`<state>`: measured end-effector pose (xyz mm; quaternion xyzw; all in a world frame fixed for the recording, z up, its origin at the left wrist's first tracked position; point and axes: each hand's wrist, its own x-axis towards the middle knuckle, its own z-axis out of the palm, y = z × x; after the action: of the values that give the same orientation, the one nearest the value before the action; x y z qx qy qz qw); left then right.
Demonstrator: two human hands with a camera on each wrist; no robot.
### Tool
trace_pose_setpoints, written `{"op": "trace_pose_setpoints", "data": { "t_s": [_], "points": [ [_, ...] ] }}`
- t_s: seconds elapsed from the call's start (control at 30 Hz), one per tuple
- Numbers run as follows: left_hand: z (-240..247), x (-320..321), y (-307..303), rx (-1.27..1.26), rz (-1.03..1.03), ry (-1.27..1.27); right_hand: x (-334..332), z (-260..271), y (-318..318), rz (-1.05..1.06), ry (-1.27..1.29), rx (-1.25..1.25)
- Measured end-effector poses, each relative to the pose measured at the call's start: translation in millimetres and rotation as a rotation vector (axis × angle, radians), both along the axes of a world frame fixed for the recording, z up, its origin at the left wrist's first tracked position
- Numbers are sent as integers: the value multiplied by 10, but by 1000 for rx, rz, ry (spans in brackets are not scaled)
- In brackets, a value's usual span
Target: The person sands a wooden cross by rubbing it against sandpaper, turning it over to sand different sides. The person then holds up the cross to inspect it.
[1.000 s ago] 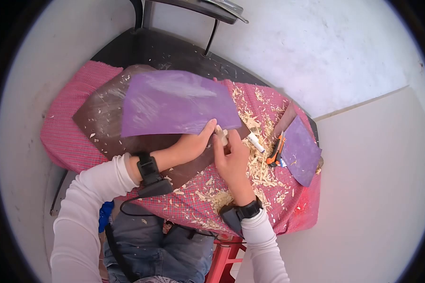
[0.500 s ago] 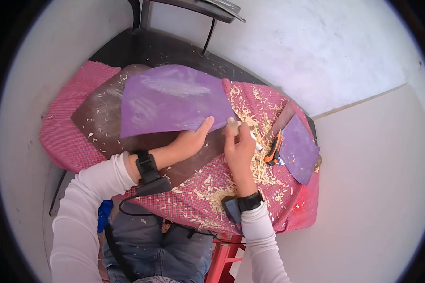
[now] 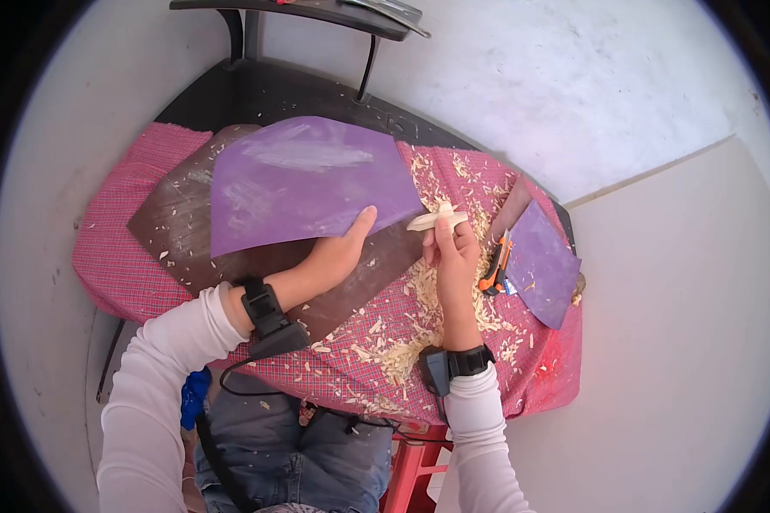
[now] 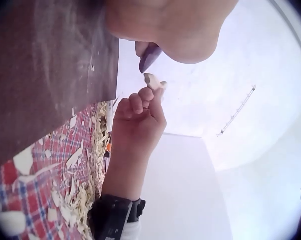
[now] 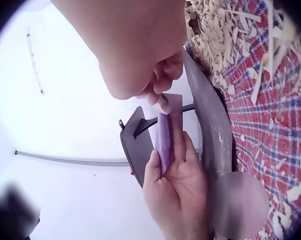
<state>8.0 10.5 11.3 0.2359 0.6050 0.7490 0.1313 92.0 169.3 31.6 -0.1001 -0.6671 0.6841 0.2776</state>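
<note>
My left hand [image 3: 340,250] holds a purple sheet of sandpaper [image 3: 308,184] by its near edge, thumb on top and fingers underneath. Pale dusty streaks mark the sheet's upper face. Just off its right corner, my right hand [image 3: 455,261] pinches a small carved piece of pale wood [image 3: 436,221] between thumb and fingers, with a short crosspiece showing on it. In the left wrist view the wooden piece [image 4: 153,81] sticks up from the fingertips. The right wrist view shows the sandpaper [image 5: 164,142] bent in the left palm.
A brown sheet [image 3: 175,214] lies beneath on a red checked cloth [image 3: 128,248], strewn with wood shavings [image 3: 402,355]. An orange-and-black utility knife [image 3: 494,267] and a second purple sheet [image 3: 543,265] lie at the right. Behind stands a black armrest [image 3: 316,10].
My right hand has drawn the wooden piece away from the sandpaper's near edge to the right and turned it, so more of it shows. The left hand still holds the sheet, moved slightly left.
</note>
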Motion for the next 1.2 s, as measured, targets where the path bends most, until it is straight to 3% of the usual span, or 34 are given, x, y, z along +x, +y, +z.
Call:
{"op": "trace_pose_setpoints", "data": {
  "t_s": [0.63, 0.93, 1.07, 1.2],
  "points": [
    [-21, -26, 2, 6, -63, -185, 34, 49, 9, 182, 81, -125],
    [23, 18, -25, 2, -65, -123, 27, -7, -108, -84, -151, 381],
    [-35, -28, -4, 46, -69, -187, 52, 76, -333, -61, -196, 549],
    [-37, 1, 19, 31, -64, -139, 17, 52, -164, -207, -186, 535]
  ]
}}
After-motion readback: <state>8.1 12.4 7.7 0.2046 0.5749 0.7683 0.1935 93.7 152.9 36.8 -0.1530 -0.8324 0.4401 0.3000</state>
